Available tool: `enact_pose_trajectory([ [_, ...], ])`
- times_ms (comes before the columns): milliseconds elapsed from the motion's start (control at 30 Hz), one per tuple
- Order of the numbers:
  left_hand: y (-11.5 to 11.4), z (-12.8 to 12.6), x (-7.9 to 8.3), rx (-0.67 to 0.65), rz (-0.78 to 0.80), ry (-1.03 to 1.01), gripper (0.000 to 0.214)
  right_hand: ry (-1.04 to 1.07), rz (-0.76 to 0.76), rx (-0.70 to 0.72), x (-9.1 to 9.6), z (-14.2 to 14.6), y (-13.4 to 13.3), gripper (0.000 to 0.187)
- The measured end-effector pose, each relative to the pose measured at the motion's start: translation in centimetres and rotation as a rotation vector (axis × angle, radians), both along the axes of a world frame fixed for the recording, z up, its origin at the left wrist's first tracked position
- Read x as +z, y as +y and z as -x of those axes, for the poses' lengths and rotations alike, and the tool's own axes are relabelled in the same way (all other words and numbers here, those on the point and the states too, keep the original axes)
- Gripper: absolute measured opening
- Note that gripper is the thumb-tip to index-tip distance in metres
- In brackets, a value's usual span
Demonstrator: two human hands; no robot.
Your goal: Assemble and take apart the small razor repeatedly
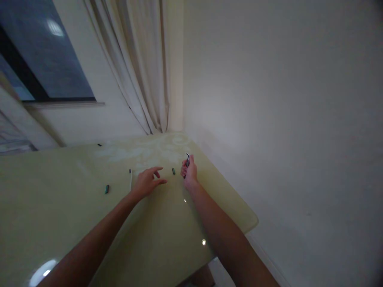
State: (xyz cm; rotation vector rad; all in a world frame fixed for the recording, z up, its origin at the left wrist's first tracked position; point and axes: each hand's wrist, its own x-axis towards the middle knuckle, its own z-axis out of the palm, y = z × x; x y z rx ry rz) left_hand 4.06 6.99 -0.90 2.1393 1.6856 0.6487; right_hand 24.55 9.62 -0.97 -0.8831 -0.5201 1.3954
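My right hand (pixel 189 172) is closed around a small dark-and-silver metal tool (pixel 188 159), whose thin hooked tip sticks up past the fingers. The fingers hide most of it, so I cannot tell its exact kind. My left hand (pixel 149 180) is open, thumb and forefinger spread apart, with nothing between them. Between the two hands a small dark rectangular piece with a greenish face (pixel 173 171) lies on the table, touched by neither. Just left of my left hand is a thin white strip with a dark end (pixel 130 179).
The pale yellow-green glossy table (pixel 161 239) meets a plain wall (pixel 269 119) on the right. A similar dark greenish piece (pixel 107 189) lies at left, and a tiny dark item (pixel 99 144) near the far edge. A curtain (pixel 143 71) hangs behind, beside a window (pixel 54 52).
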Motion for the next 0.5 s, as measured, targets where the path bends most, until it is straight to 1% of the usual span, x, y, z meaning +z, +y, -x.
enact_pose_trajectory([
  [33, -1.1, 2.2, -0.1, 0.019, -0.040, 0.014, 0.058, -0.012, -0.007, 0.010, 0.1, 0.1, -0.1, 0.061],
  [67, -2.2, 4.7, -0.2, 0.073, -0.062, 0.034, 0.056, -0.025, -0.018, 0.021, 0.1, 0.3, -0.2, 0.062],
  [133, -4.3, 9.7, -0.6, 0.268, -0.079, 0.102, 0.053, -0.051, -0.049, 0.045, 0.2, 0.8, -0.5, 0.063],
  [167, -5.2, 12.0, -0.9, 0.356, -0.070, 0.158, 0.056, -0.063, -0.068, 0.059, 0.2, 1.0, -0.7, 0.063],
  [200, -6.0, 13.9, -1.1, 0.463, -0.063, 0.217, 0.061, -0.074, -0.089, 0.077, 0.2, 1.3, -1.0, 0.064],
  [233, -6.7, 15.4, -1.2, 0.537, -0.046, 0.265, 0.068, -0.088, -0.108, 0.101, 0.2, 1.5, -1.2, 0.064],
  [300, -7.4, 17.1, -1.5, 0.598, 0.009, 0.297, 0.078, -0.120, -0.137, 0.145, 0.1, 1.8, -1.8, 0.066],
  [333, -7.5, 17.4, -1.6, 0.592, 0.033, 0.294, 0.078, -0.136, -0.146, 0.163, 0.1, 1.9, -2.0, 0.066],
  [400, -7.2, 17.3, -1.6, 0.550, 0.064, 0.276, 0.071, -0.165, -0.150, 0.185, 0.0, 2.0, -2.4, 0.067],
  [500, -6.5, 16.3, -1.5, 0.523, 0.048, 0.253, 0.054, -0.202, -0.131, 0.200, 0.0, 2.1, -2.8, 0.068],
])
